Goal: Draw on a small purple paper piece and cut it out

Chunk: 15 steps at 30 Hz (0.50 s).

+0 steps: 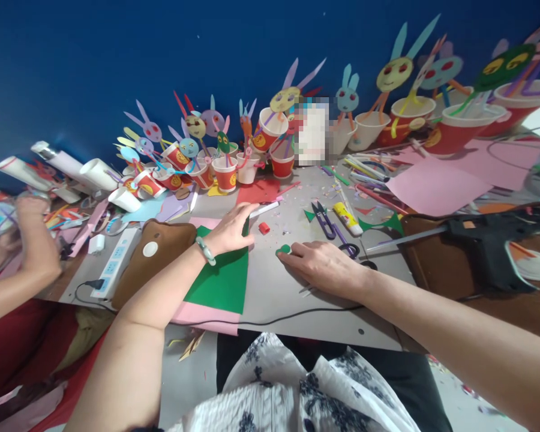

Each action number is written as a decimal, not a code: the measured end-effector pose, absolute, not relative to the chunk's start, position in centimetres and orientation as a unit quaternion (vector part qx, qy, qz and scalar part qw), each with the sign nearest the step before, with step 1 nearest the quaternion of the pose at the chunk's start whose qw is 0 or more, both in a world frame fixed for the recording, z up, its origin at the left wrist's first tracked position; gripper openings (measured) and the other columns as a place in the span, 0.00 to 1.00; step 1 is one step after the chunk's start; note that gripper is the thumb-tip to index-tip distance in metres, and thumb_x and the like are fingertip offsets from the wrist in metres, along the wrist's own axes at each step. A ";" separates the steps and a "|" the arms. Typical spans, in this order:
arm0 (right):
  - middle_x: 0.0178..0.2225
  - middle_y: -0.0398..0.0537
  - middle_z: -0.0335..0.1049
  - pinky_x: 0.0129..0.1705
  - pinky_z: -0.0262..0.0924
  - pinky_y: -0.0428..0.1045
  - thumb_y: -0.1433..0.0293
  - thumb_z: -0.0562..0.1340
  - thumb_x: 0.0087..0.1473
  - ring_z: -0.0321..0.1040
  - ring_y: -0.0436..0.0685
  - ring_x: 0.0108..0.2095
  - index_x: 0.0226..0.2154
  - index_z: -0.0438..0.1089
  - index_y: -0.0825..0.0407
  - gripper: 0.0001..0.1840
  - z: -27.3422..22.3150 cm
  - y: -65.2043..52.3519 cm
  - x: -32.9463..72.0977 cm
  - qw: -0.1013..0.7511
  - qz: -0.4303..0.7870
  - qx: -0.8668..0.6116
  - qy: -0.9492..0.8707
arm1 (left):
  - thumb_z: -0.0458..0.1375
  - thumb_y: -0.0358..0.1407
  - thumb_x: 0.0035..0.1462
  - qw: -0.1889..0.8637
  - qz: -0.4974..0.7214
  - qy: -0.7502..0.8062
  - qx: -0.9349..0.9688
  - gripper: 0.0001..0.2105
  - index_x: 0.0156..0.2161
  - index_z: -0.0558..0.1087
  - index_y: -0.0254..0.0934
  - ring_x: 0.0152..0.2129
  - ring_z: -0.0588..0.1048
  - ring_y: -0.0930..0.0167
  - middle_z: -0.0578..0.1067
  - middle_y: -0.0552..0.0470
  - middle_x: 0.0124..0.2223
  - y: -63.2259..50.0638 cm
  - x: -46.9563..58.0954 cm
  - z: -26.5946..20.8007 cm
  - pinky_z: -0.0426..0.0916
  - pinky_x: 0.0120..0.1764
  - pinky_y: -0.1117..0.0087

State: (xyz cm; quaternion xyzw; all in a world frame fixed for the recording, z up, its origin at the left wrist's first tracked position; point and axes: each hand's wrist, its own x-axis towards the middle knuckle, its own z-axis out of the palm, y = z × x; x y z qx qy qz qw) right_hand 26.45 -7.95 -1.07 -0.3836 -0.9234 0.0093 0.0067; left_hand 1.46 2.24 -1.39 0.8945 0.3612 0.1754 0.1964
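Note:
My right hand (pixel 321 264) rests on the table, its fingertips closed at the edge of a small green disc (pixel 285 248). My left hand (pixel 231 231) is above green paper (pixel 222 279), thumb and fingers apart and nothing visible between them. Just beyond its fingertips lies a white marker-like stick (pixel 265 209). A small red cap (pixel 264 228) sits between the two hands. Past my right hand are dark thread snips (pixel 323 221), a yellow glue tube (pixel 347 218) and black-handled scissors (pixel 351 248), partly hidden by the hand.
Paper cups (pixel 225 174) bearing paper rabbit figures line the back. On the right, a black glue gun (pixel 481 237) lies over a brown mat, near pink paper (pixel 436 183). Left are a power strip (pixel 118 264) and another person's arm (pixel 36 258). A cable (pixel 274 316) runs along the front edge.

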 end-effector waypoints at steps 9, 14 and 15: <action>0.35 0.50 0.71 0.29 0.42 0.49 0.76 0.55 0.62 0.65 0.52 0.28 0.43 0.70 0.53 0.10 -1.5 -7.9 26.4 0.009 0.010 -0.387 -0.922 | 0.56 0.25 0.44 0.359 0.176 0.343 0.850 0.35 0.61 0.65 0.38 0.39 0.75 0.71 0.68 0.43 0.55 5.6 -2.4 0.6 0.72 0.44 0.68; 0.34 0.50 0.71 0.29 0.43 0.49 0.75 0.54 0.63 0.66 0.52 0.28 0.44 0.69 0.54 0.10 -1.5 -8.0 26.3 0.027 0.010 -0.391 -0.920 | 0.56 0.27 0.44 0.459 0.186 0.335 0.801 0.32 0.59 0.67 0.36 0.37 0.76 0.72 0.71 0.42 0.52 6.6 -3.7 1.5 0.71 0.39 0.71; 0.34 0.50 0.71 0.29 0.43 0.49 0.74 0.54 0.64 0.66 0.53 0.28 0.46 0.69 0.54 0.11 -1.5 -8.0 26.2 0.029 0.009 -0.395 -0.918 | 0.56 0.27 0.43 0.469 0.187 0.331 0.797 0.32 0.59 0.67 0.36 0.37 0.76 0.72 0.71 0.42 0.52 6.6 -3.8 1.6 0.71 0.39 0.71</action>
